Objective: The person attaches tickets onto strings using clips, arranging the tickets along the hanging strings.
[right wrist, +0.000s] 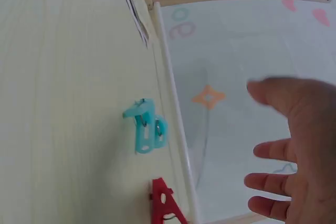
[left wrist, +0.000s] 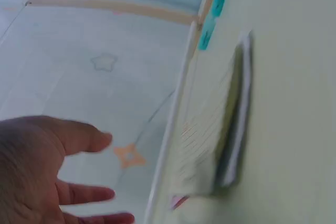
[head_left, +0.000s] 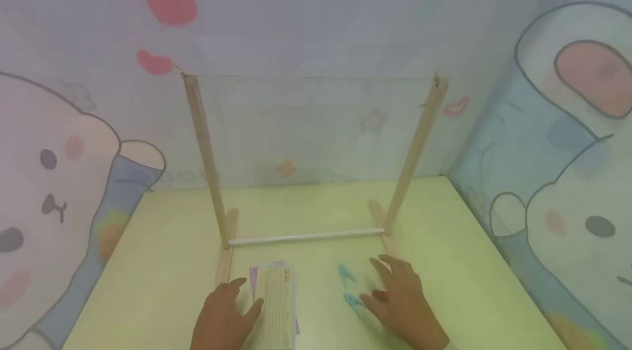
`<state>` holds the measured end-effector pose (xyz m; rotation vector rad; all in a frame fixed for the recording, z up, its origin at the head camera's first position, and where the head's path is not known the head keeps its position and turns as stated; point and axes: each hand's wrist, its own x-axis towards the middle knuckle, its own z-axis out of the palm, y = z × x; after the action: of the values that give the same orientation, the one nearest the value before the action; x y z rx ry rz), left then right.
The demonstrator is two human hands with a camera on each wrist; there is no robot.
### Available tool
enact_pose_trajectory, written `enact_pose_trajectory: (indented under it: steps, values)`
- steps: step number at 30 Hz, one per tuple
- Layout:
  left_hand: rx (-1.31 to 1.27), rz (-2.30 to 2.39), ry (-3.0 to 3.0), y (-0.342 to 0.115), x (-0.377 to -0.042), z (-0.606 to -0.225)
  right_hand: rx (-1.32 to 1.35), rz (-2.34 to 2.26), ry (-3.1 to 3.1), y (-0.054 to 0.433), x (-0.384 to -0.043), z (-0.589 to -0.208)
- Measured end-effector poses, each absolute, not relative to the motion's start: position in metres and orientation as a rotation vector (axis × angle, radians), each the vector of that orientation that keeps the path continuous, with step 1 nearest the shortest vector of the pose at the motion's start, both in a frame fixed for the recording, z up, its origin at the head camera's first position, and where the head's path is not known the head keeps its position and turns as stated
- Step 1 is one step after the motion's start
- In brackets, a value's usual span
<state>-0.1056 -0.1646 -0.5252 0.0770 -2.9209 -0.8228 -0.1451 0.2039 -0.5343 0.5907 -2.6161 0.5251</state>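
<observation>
We see a stack of paper [head_left: 275, 306] lying on the pale yellow-green tabletop [head_left: 148, 262], on the near left side of the work area. Its top sheet is cream, long and narrow, with ruled lines running from near to far and a small printed mark at the far right corner. Lavender sheets show past its edges, and the left wrist view gives us its thickness as a dark greenish layer over a whitish one, slightly blurred.

To the right of the stack we note two light-blue clips [head_left: 353, 300], one farther than the other, each with a pair of slotted arms. A red clip [right wrist: 164, 203] of similar form lies to their right, partly hidden in the head view by the right hand [head_left: 400, 298]. This hand has its fingers extended, holds nothing and hovers near the clips.

The left hand [head_left: 222, 314], likewise empty with thumb and fingers spread, hovers just beside the left edge of the stack. Beyond both hands we find two wooden uprights [head_left: 417, 152], a thin string [head_left: 316, 77] across their tops and a white rod [head_left: 306, 237] between their feet.
</observation>
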Motion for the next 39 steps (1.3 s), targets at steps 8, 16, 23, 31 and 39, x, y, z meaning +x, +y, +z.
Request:
enact_pose_trajectory:
  steps: [8,16,23,31,39]
  values:
    - [0.289,-0.856,-3.073,-0.138,-0.117,-0.557,0.385,0.597,-2.709,0.182,-0.174,-0.563]
    - [0.299,-0.917,-3.061,-0.131,-0.122,-0.559,0.293,0.492,-2.853,0.16,-0.186,-0.583]
    - [0.349,-0.991,-3.024,-0.133,-0.127,-0.567,0.219,0.547,-2.9,0.15,-0.18,-0.579]
    - [0.312,-1.042,-2.985,-0.136,-0.128,-0.562,0.229,0.601,-2.814,0.151,-0.177,-0.578]
    - [0.32,-1.062,-2.873,-0.141,-0.122,-0.554,0.323,0.672,-2.634,0.151,-0.177,-0.575]
